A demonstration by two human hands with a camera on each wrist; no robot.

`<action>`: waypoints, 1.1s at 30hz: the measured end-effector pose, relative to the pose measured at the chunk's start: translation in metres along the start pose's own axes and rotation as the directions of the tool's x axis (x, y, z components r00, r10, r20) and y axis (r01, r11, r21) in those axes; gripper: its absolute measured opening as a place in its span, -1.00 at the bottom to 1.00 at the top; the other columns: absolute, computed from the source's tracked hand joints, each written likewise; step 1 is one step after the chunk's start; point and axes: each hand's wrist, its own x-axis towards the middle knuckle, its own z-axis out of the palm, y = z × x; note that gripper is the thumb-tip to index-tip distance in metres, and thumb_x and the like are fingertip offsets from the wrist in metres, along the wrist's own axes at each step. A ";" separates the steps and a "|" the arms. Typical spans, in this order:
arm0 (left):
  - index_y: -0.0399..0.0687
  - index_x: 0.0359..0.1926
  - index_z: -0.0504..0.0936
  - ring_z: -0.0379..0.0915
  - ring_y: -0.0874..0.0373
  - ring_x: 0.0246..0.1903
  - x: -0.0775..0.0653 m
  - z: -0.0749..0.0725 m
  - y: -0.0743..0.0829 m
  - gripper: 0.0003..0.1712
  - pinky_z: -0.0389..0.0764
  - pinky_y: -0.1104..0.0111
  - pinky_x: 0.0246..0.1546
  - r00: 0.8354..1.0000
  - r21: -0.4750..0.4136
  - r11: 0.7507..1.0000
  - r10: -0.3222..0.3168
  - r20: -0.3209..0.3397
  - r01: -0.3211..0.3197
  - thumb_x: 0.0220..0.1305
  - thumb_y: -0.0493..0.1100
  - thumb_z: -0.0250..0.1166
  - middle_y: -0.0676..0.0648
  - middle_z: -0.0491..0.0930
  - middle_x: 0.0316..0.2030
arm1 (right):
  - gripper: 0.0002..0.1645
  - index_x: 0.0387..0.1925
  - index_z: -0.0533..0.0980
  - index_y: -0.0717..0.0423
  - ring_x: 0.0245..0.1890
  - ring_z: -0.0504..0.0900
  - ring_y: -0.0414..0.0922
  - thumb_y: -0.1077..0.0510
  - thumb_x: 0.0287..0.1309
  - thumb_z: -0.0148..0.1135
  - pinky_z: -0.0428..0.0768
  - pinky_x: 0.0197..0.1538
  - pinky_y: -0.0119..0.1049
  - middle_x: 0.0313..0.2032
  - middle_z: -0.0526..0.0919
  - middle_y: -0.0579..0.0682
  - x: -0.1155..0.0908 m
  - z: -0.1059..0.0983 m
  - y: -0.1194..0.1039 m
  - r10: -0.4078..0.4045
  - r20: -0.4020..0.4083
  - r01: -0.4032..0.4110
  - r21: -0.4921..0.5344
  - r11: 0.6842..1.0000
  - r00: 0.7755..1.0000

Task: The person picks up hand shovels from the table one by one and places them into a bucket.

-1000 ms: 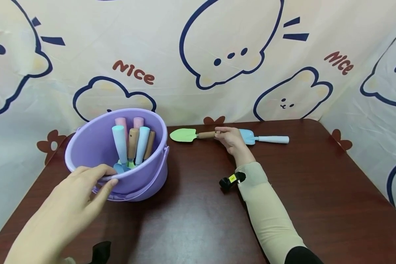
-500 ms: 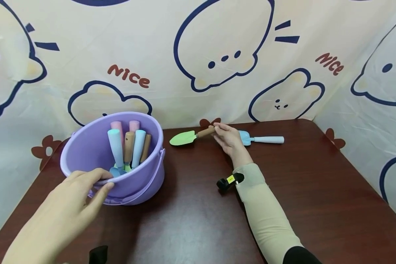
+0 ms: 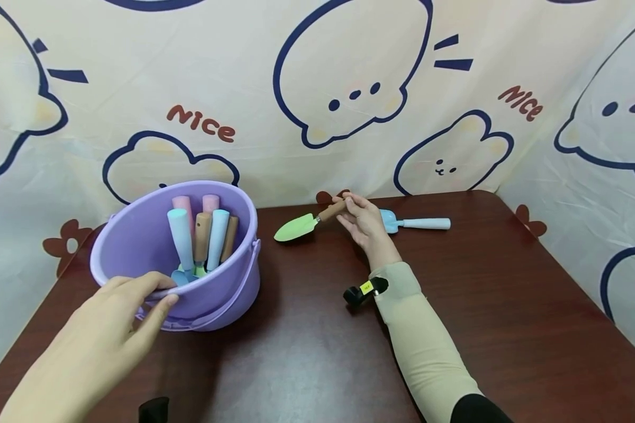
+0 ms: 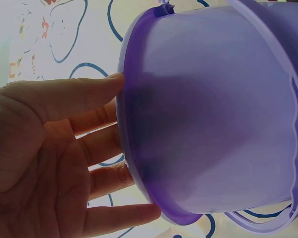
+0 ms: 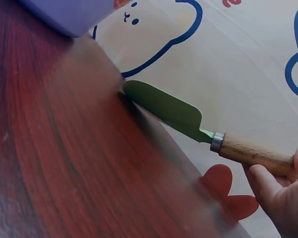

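A purple bucket [image 3: 233, 294] stands tilted-looking at the left of the table, several tool handles upright inside it: light blue, wooden and pink. My left hand [image 3: 108, 329] pinches the near rim, thumb outside and fingers over the inside; the left wrist view shows the thumb and fingers at that rim [image 4: 121, 106]. At the back of the table, my right hand [image 3: 367, 226] grips the wooden handle of a green hand trowel [image 3: 297, 228]. Its handle end is raised and the blade tip points down toward the bucket side, low at the table in the right wrist view.
Just behind the right hand lies a light blue hand shovel [image 3: 423, 224] with its handle pointing right. The dark brown table [image 3: 307, 352] meets a patterned cloth backdrop [image 3: 286, 70] at its back edge.
The right hand has lifted the trowel's handle end, so the trowel now slants, blade down. The left hand keeps its hold on the bucket rim. The head view has shifted slightly.
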 end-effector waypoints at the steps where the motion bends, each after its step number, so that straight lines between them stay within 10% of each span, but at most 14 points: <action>1: -0.04 -0.14 0.65 0.53 -0.08 -0.25 0.000 0.000 0.000 -0.83 0.59 -0.10 -0.30 1.000 -0.001 1.000 0.003 -0.003 -0.003 0.31 -0.09 0.33 -0.13 0.63 -0.27 | -0.44 0.43 0.26 0.18 0.39 0.39 0.11 0.19 0.47 -0.04 0.26 0.47 -0.07 0.35 0.44 0.19 0.000 0.000 0.000 -0.005 0.004 0.005 0.010 1.000 1.000; 16: -0.06 -0.14 0.66 0.53 -0.09 -0.24 -0.001 0.001 0.000 -0.83 0.59 -0.12 -0.28 1.000 0.002 1.000 0.007 -0.006 -0.007 0.31 -0.10 0.33 -0.14 0.64 -0.27 | -0.43 0.45 0.23 0.13 0.41 0.37 0.09 0.09 0.50 -0.11 0.21 0.49 0.00 -0.07 0.66 0.02 -0.007 0.002 -0.010 -0.016 0.029 0.013 0.098 0.995 0.999; 23: -0.03 -0.16 0.66 0.52 -0.08 -0.23 0.000 0.002 0.001 -0.86 0.58 -0.07 -0.32 0.999 0.013 1.000 0.025 -0.036 -0.025 0.31 -0.11 0.33 -0.13 0.65 -0.29 | -0.69 0.10 0.38 0.07 0.43 0.30 0.12 0.06 0.49 -0.15 0.22 0.48 -0.04 -0.15 0.57 0.02 -0.009 0.005 -0.016 -0.069 0.024 0.064 0.195 0.979 0.997; 33: -0.06 -0.14 0.66 0.53 -0.08 -0.23 0.000 0.001 0.001 -0.84 0.59 -0.12 -0.28 1.000 0.012 1.000 -0.001 0.003 0.001 0.33 -0.10 0.31 -0.15 0.65 -0.26 | -0.75 -0.01 0.38 0.00 -0.01 0.50 -0.08 0.04 0.50 -0.21 0.28 0.36 -0.18 -0.23 0.52 -0.06 -0.014 0.005 -0.025 -0.106 -0.007 0.104 0.263 0.959 0.994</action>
